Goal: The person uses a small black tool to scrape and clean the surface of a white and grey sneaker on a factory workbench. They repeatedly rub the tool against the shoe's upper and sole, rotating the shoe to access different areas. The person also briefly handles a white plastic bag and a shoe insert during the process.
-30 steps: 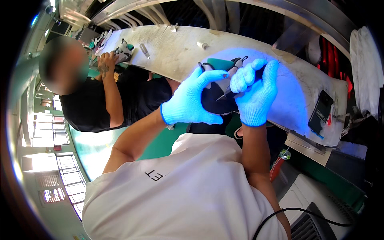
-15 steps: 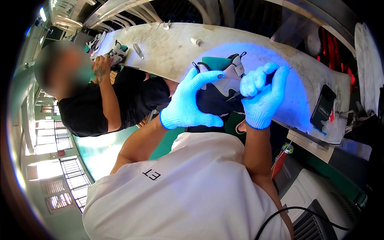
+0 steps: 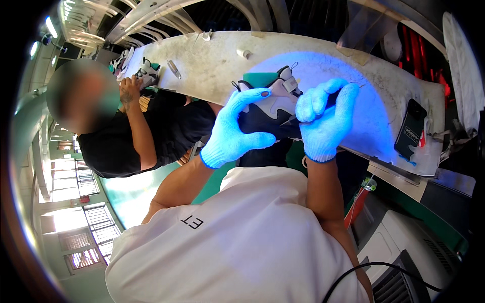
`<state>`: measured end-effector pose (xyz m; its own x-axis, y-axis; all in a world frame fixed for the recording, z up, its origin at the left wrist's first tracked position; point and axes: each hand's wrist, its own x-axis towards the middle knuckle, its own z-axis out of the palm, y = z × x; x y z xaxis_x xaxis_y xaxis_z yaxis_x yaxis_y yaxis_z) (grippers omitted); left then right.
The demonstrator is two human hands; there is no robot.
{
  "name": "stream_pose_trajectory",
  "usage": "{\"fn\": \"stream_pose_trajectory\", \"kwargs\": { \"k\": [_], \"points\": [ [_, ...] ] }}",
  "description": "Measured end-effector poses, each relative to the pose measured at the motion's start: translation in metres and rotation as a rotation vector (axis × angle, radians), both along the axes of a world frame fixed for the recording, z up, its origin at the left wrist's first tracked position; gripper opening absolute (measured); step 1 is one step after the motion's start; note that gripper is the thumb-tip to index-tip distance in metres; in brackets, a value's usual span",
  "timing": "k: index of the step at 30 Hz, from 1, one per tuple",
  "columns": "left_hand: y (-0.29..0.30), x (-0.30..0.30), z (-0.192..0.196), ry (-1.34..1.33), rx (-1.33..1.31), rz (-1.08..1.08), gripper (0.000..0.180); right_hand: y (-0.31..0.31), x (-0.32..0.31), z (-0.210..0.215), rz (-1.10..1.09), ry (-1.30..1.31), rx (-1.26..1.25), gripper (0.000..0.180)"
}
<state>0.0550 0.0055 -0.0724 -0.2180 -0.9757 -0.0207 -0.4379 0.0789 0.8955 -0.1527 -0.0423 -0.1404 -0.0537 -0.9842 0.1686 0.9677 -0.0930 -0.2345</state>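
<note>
A sneaker (image 3: 272,107) with pale grey and dark panels and a teal lining lies tilted at the table's near edge, under bluish light. My left hand (image 3: 235,123), in a white knitted glove, grips it from the left, with fingers over its upper side and the thumb along the dark lower part. My gloved right hand (image 3: 326,118) is closed around a slim dark tool (image 3: 332,99). Its pointed tip is close against the shoe's right side; whether it touches I cannot tell. Most of the tool is hidden by the fingers.
The pale worktable (image 3: 212,63) carries a black phone (image 3: 410,130) at right, a small white roll (image 3: 244,53) and a grey slim tool (image 3: 174,69) farther left. A co-worker (image 3: 124,136) at left handles another sneaker (image 3: 147,74). A black cable (image 3: 384,263) crosses at lower right.
The sneaker and both hands appear slightly farther left in view, with the right hand nearer the shoe. Both grips stay the same.
</note>
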Motion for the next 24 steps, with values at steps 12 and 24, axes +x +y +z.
{"fn": "stream_pose_trajectory", "kwargs": {
  "k": [12, 24],
  "points": [
    [-0.005, -0.02, 0.014, 0.225, 0.163, 0.155, 0.078, 0.001, -0.024, -0.002, -0.03, 0.073, 0.052, 0.044],
    [-0.013, -0.015, 0.01, 0.29, 0.183, 0.109, 0.086, -0.006, -0.01, 0.011, -0.157, 0.207, 0.255, 0.043]
  ]
}}
